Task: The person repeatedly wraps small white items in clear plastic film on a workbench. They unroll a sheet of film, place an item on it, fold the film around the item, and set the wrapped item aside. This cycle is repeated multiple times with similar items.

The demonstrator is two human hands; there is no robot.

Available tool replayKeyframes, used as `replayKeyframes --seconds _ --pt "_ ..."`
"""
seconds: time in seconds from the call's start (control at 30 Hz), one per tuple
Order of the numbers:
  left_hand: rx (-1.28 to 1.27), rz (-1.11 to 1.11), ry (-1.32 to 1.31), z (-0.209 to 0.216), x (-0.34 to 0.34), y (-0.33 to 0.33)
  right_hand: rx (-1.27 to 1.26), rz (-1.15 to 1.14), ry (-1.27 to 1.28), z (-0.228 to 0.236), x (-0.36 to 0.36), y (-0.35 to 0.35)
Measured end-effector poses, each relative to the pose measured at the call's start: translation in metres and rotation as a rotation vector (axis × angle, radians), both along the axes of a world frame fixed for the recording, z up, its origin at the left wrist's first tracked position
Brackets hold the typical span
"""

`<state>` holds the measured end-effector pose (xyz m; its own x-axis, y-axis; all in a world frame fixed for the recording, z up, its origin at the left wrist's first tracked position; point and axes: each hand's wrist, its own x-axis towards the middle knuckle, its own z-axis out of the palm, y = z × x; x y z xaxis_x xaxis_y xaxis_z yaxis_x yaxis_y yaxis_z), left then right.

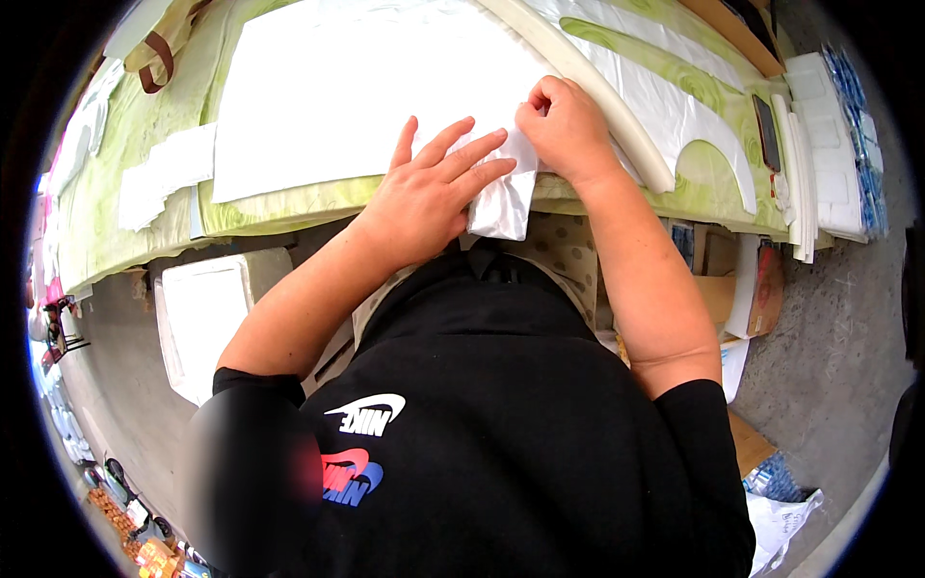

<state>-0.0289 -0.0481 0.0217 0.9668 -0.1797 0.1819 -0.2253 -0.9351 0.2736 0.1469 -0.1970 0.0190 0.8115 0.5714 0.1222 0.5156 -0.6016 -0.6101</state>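
My left hand (pixel 434 197) lies flat with its fingers spread, over a glossy white film piece (pixel 503 204) that hangs past the table's near edge. To its right, my right hand (pixel 568 125) is closed, fingers curled to the thumb, beside the upper part of that film. What it grips, if anything, is hidden. Beneath and beyond both hands spreads a large white sheet (pixel 328 106). A long cream-coloured strip or tube (pixel 617 111) runs diagonally just right of my right hand, bent by the lens.
The table wears a green patterned cover (pixel 289 207). White cut pieces (pixel 169 173) lie at left; white film (pixel 708 135) and a dark phone (pixel 766 133) at right. Stacked white boards (pixel 824 144) stand beyond. Below are a white padded block (pixel 207 308) and cardboard boxes (pixel 718 294).
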Motion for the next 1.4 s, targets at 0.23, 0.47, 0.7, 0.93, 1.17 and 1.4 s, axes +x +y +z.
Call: replayKeyframes --seconds 0.23,0.47,0.7,0.93,1.17,1.4 --pt "0.028 0.012 0.025 -0.007 0.005 0.0 0.038 0.0 0.038 -0.001 0.004 -0.004" --pt "-0.02 0.033 0.043 -0.004 0.005 -0.001 0.423 0.079 -0.293 -0.016 -0.016 -0.027" --pt "-0.031 0.039 0.046 -0.004 0.004 -0.001 0.193 0.23 -0.428 -0.023 -0.043 -0.062" --pt "-0.127 0.113 0.101 -0.002 0.008 -0.003 0.187 0.403 -0.391 -0.011 -0.059 -0.07" --pt "-0.208 0.172 -0.022 -0.003 0.021 -0.006 0.246 0.355 -0.337 -0.014 -0.052 -0.066" --pt "-0.24 0.248 -0.013 -0.005 0.038 -0.003 0.159 0.171 -0.319 -0.016 -0.043 -0.057"
